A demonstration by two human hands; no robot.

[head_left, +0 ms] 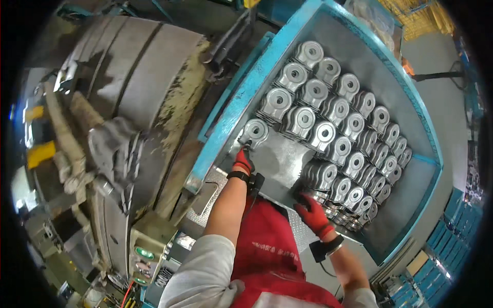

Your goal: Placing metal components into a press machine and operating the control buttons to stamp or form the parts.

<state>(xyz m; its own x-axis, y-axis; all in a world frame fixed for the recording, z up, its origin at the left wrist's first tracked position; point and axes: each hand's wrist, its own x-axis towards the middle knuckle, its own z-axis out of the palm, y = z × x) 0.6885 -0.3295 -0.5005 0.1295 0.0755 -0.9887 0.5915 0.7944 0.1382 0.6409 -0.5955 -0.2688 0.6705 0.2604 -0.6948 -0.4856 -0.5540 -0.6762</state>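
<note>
Bin (255, 84): big, blue-edged, grey inside.
Stacks (337, 109): shiny metal parts with round holes, in rows in the bin.
Right hand (311, 213): red-gloved, by the near stacks; I can't tell if it grips one.
Left hand (244, 159): red-gloved, fingertips at the end part (261, 134); I can't tell if they pinch it.
End part: in the bin, near its left edge.
</note>
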